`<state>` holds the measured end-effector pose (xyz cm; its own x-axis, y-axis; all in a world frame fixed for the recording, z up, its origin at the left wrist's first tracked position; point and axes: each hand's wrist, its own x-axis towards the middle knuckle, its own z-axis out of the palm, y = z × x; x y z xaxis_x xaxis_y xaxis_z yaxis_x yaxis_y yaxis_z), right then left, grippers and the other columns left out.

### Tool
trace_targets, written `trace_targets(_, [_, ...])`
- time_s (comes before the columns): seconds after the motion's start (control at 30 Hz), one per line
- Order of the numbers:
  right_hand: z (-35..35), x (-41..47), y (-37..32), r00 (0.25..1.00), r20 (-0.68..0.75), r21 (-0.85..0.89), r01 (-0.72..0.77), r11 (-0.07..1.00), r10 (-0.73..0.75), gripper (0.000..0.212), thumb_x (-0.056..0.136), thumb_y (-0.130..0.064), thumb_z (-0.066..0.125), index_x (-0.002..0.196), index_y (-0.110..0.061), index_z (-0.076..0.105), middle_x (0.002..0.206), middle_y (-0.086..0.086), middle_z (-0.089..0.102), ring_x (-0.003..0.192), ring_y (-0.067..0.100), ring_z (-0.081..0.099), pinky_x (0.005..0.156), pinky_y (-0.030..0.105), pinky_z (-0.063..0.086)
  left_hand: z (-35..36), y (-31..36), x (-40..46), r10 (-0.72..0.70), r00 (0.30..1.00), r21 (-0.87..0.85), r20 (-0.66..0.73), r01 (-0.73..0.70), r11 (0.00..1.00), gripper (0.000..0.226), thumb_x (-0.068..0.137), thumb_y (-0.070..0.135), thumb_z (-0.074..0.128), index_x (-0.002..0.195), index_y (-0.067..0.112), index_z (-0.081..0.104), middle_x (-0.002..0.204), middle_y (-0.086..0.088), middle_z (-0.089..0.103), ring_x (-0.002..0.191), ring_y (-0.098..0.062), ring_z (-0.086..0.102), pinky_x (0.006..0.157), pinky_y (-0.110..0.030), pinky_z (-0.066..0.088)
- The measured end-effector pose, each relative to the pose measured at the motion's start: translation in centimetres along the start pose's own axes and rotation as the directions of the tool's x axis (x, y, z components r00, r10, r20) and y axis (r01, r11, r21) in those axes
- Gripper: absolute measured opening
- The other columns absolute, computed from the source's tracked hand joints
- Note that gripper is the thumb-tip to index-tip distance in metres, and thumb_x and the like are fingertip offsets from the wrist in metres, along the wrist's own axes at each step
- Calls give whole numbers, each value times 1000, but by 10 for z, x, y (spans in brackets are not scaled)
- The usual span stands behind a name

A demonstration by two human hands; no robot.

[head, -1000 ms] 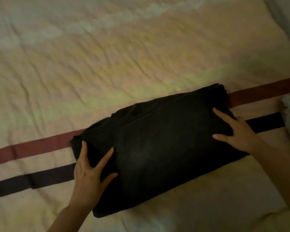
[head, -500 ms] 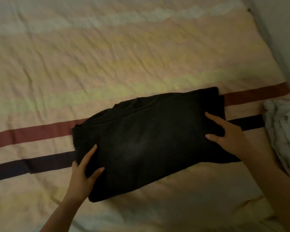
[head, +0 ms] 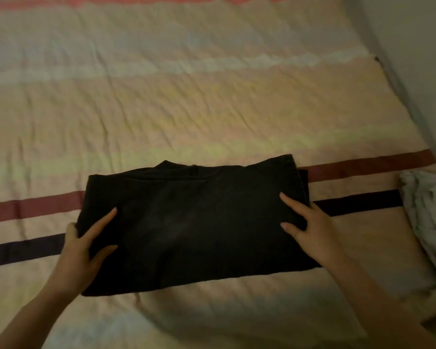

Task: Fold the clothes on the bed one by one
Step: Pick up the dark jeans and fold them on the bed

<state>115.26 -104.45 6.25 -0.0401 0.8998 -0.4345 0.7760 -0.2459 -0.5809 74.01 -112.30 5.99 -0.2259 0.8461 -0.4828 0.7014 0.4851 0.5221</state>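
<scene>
**Folded bundle at risk of slumping on lift**

The black garment point(head: 194, 222) lies folded on the striped bed point(head: 212, 109), across its dark stripes. Left hand point(head: 82, 248) grasps the left edge, thumb on top, fingers apparently tucked beneath. Right hand point(head: 310, 227) grasps the right edge likewise. Risk: unsupported middle may sag and layers slide apart. A pale crumpled cloth point(head: 428, 217) waits at right.

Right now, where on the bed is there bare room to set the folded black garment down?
The wide stretch of bedspread beyond the black garment, up to the far pink stripe, is bare, as is the strip nearest the person. The right edge is crowded: a pale crumpled cloth lies by the wall. Both hands, left and right, grip the garment's ends.
</scene>
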Motion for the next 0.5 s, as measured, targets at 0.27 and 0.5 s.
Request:
trace_targets(0.27, [104, -8, -74, 996, 50, 73, 65, 995, -69, 65, 84, -14, 67, 135, -45, 41, 137, 1, 42, 127, 17, 42, 107, 33, 37, -74, -85, -24, -72, 995, 105, -75, 79, 991, 72, 83, 8, 66, 135, 46, 33, 115, -10, 32, 105, -47, 46, 93, -60, 44])
trace_targets(0.5, [149, -19, -85, 991, -16, -113, -130, 985, 130, 63, 89, -17, 62, 141, -39, 33, 132, 15, 38, 119, 33, 46, 98, 39, 42, -76, -103, -22, -100, 993, -64, -69, 95, 993, 65, 89, 8, 61, 139, 39, 35, 114, -3, 29, 116, -40, 44, 108, -49, 35])
